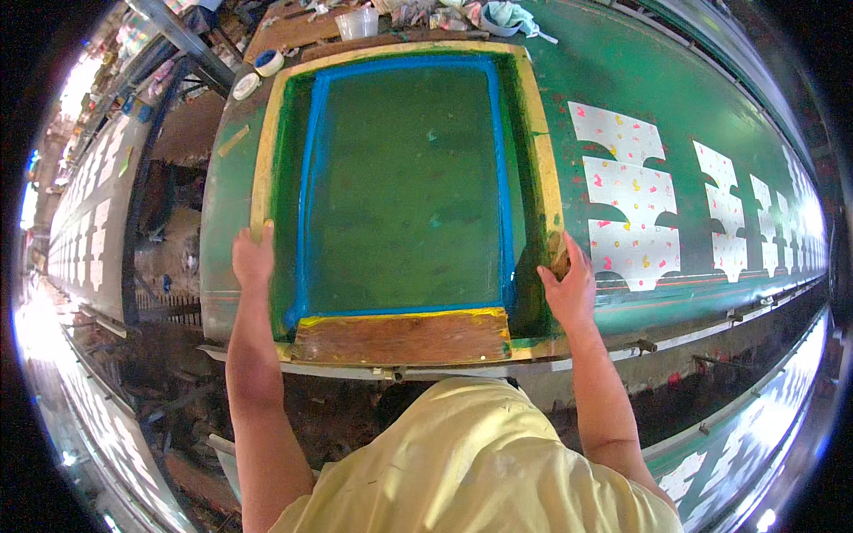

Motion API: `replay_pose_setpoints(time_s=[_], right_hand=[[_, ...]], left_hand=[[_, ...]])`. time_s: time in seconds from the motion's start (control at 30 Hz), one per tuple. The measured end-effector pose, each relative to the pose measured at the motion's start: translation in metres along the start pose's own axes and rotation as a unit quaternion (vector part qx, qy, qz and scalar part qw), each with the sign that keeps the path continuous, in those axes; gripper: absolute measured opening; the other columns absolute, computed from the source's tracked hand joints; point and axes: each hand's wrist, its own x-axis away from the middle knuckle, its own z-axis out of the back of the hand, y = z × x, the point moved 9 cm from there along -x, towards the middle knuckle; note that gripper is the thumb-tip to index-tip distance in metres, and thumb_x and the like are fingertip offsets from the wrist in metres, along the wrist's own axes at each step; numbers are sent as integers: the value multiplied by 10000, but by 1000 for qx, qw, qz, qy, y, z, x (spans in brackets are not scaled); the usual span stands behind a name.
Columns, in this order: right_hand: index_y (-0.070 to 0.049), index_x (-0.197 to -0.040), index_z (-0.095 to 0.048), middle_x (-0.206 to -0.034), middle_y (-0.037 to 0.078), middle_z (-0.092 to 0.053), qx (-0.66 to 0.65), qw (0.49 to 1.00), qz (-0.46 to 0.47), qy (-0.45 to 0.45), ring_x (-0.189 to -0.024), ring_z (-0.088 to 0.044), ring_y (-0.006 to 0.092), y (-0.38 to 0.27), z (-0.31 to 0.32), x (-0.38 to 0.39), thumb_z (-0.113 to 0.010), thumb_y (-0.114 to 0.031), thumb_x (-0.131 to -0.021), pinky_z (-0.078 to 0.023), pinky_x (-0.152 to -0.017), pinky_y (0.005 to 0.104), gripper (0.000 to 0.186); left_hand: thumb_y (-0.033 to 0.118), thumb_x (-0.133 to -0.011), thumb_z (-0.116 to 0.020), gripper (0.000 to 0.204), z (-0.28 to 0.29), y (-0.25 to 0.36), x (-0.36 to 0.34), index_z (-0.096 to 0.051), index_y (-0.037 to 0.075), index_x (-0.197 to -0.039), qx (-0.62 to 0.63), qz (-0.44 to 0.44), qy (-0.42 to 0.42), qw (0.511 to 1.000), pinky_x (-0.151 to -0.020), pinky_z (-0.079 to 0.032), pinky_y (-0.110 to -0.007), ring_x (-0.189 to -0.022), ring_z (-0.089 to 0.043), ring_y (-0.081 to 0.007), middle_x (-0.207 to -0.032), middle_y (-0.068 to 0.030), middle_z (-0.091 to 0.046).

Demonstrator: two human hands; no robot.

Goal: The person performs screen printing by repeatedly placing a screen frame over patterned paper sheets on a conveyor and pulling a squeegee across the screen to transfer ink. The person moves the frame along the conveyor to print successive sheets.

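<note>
A wooden-edged printing screen [540,151] lies on the long green table, its dark green mesh bordered by blue strips. My left hand [253,258] is closed round the screen's left rail, thumb on top. On the opposite rail, my right hand [570,282] grips with the thumb on the inner side and the fingers over the outer edge. Inside the near end of the screen rests a wide wooden squeegee [400,339] with yellow along its top edge; neither hand touches it. Faint cut-out shapes show through the mesh.
White fabric pieces with small coloured prints [631,200] lie in a row along the green table [604,67] to the right. Beyond the screen stand a translucent tub [357,24], a tape roll [268,61] and a bowl with a cloth [505,18]. Another table [89,222] runs at left.
</note>
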Motion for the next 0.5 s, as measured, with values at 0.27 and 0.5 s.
replay_pose_setpoints(time_s=[0.27, 0.5], right_hand=[[-105, -1579, -621, -1423, 230, -714, 7, 999, -30, 30, -1331, -673, 462, -11, -3, -22, -893, -20, -847, -547, -1153, 544, 786], [-150, -1382, -773, -1223, 201, -748, 6, 998, 6, 62, -1175, -718, 449, -29, 22, -21, -886, -9, -802, -589, -1044, 552, 608]], left_hand=[[338, -883, -950, 474, -9, -14, -6, -747, -18, -1121, 88, -35, -3, 995, -1015, -557, -552, -1131, -698, -459, -1127, -238, -722], [285, -847, -956, 486, -37, -43, -27, -739, -47, -1128, 169, -13, -75, 983, -969, -549, -530, -1112, -715, -432, -1161, -233, -751]])
